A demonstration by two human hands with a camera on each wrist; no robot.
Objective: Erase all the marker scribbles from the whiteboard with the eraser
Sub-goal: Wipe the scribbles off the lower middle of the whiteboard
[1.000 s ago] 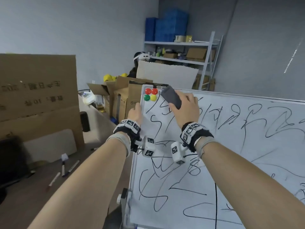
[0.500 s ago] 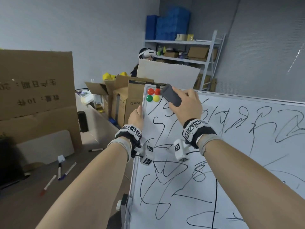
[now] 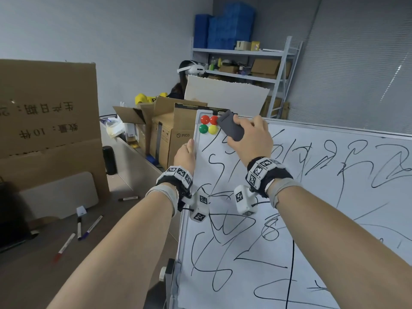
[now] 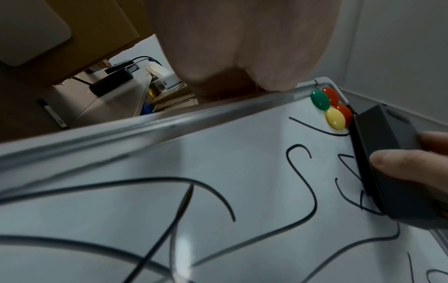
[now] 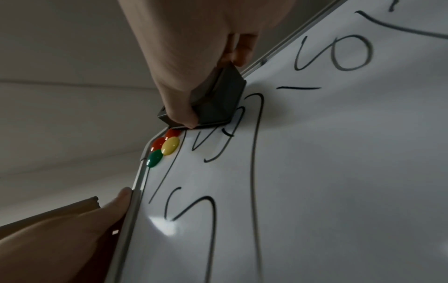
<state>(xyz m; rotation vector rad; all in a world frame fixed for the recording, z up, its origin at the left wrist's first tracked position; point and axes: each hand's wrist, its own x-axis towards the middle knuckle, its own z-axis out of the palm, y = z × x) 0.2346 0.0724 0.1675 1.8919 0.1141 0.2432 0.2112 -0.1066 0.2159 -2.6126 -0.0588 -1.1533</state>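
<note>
The whiteboard [image 3: 243, 279] stands tilted before me, covered in black marker scribbles. My right hand [image 3: 252, 141] grips a dark grey eraser [image 3: 230, 128] near the board's top left corner, right beside a cluster of red, green and yellow magnets [image 3: 208, 124]. In the right wrist view the eraser [image 5: 223, 99] has its felt face against the whiteboard [image 5: 339, 172], over a scribble. In the left wrist view the eraser [image 4: 387, 153] touches the magnets [image 4: 332, 111]. My left hand [image 3: 185, 156] holds the board's left frame edge, thumb on the front, fingers behind.
Several markers [image 3: 89, 226] lie on the brown table at the left. Cardboard boxes [image 3: 44, 121] stand at the left and behind the board. A person wearing a headset [image 3: 185, 79] sits beyond the boxes, and a metal shelf [image 3: 245, 52] stands at the back.
My right hand has edged the eraser a little left, closer to the magnets. My left hand has stayed on the frame edge. My view has shifted slightly.
</note>
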